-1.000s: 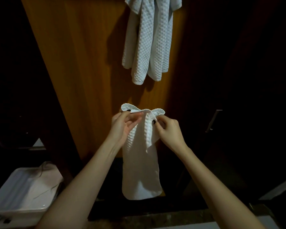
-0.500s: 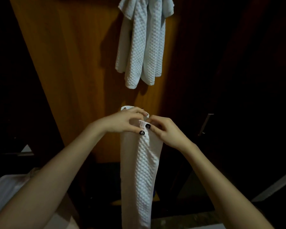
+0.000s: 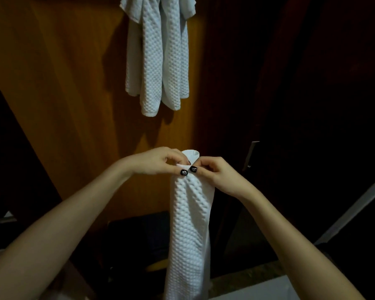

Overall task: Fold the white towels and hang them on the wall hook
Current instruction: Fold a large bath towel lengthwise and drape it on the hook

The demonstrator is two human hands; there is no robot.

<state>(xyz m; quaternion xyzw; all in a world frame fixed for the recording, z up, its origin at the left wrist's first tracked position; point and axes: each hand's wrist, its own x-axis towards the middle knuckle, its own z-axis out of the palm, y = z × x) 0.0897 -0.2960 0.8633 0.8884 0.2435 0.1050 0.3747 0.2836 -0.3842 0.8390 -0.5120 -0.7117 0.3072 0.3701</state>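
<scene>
A white waffle-weave towel (image 3: pixel 189 224) hangs down as a long narrow strip in front of me. My left hand (image 3: pixel 154 161) and my right hand (image 3: pixel 217 172) pinch its top edge close together, thumbs nearly touching. A small fold of the towel sticks up between the two hands. Above, other white towels (image 3: pixel 158 55) hang in folds on the orange-brown wooden panel (image 3: pixel 63 83). The hook itself lies out of view at the top.
A dark doorway or cabinet fills the right side, with a metal handle (image 3: pixel 252 153) on it. A pale surface edge (image 3: pixel 258 289) shows at the bottom right. The left side is dark.
The towel was held spread wider a second ago; my hands have come together, and it now hangs as a narrow long strip. The view has tilted, so the hanging towels appear lower.
</scene>
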